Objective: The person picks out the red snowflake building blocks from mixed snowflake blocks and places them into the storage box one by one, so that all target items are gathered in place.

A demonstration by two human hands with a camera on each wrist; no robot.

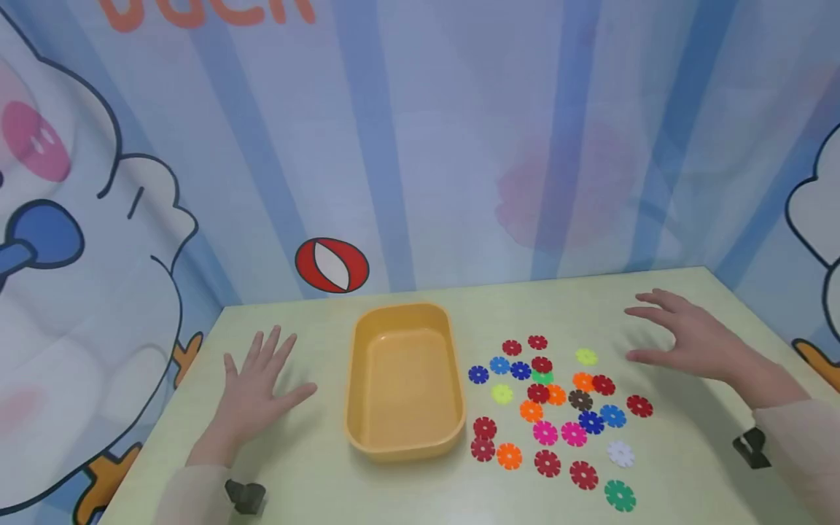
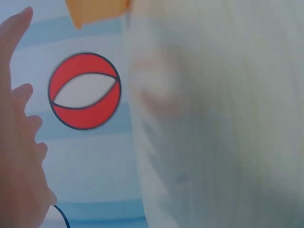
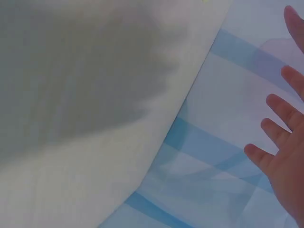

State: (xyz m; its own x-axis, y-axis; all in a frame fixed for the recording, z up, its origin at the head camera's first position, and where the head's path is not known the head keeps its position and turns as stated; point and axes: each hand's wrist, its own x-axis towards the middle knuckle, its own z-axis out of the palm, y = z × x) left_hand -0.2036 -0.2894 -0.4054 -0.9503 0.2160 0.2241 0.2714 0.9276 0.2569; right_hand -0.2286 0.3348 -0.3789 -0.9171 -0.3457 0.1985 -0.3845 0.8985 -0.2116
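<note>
To the left of a yellow-orange tray, my left hand is held over the table with its fingers spread, holding nothing. My right hand hovers above the table's right side, fingers apart and likewise holding nothing. Between the tray and that hand lie several notched plastic discs, among them a red disc, a white disc, a green disc and a brown disc. Some discs overlap. In the left wrist view a corner of the tray shows at the top, beyond my left hand. The right wrist view shows my right hand with fingers extended.
A pale table reaches back to a printed cloth hanging behind it, with blue stripes and cartoon figures. A red ball drawing is printed just above the table's back edge. Dark wrist devices sit below both hands.
</note>
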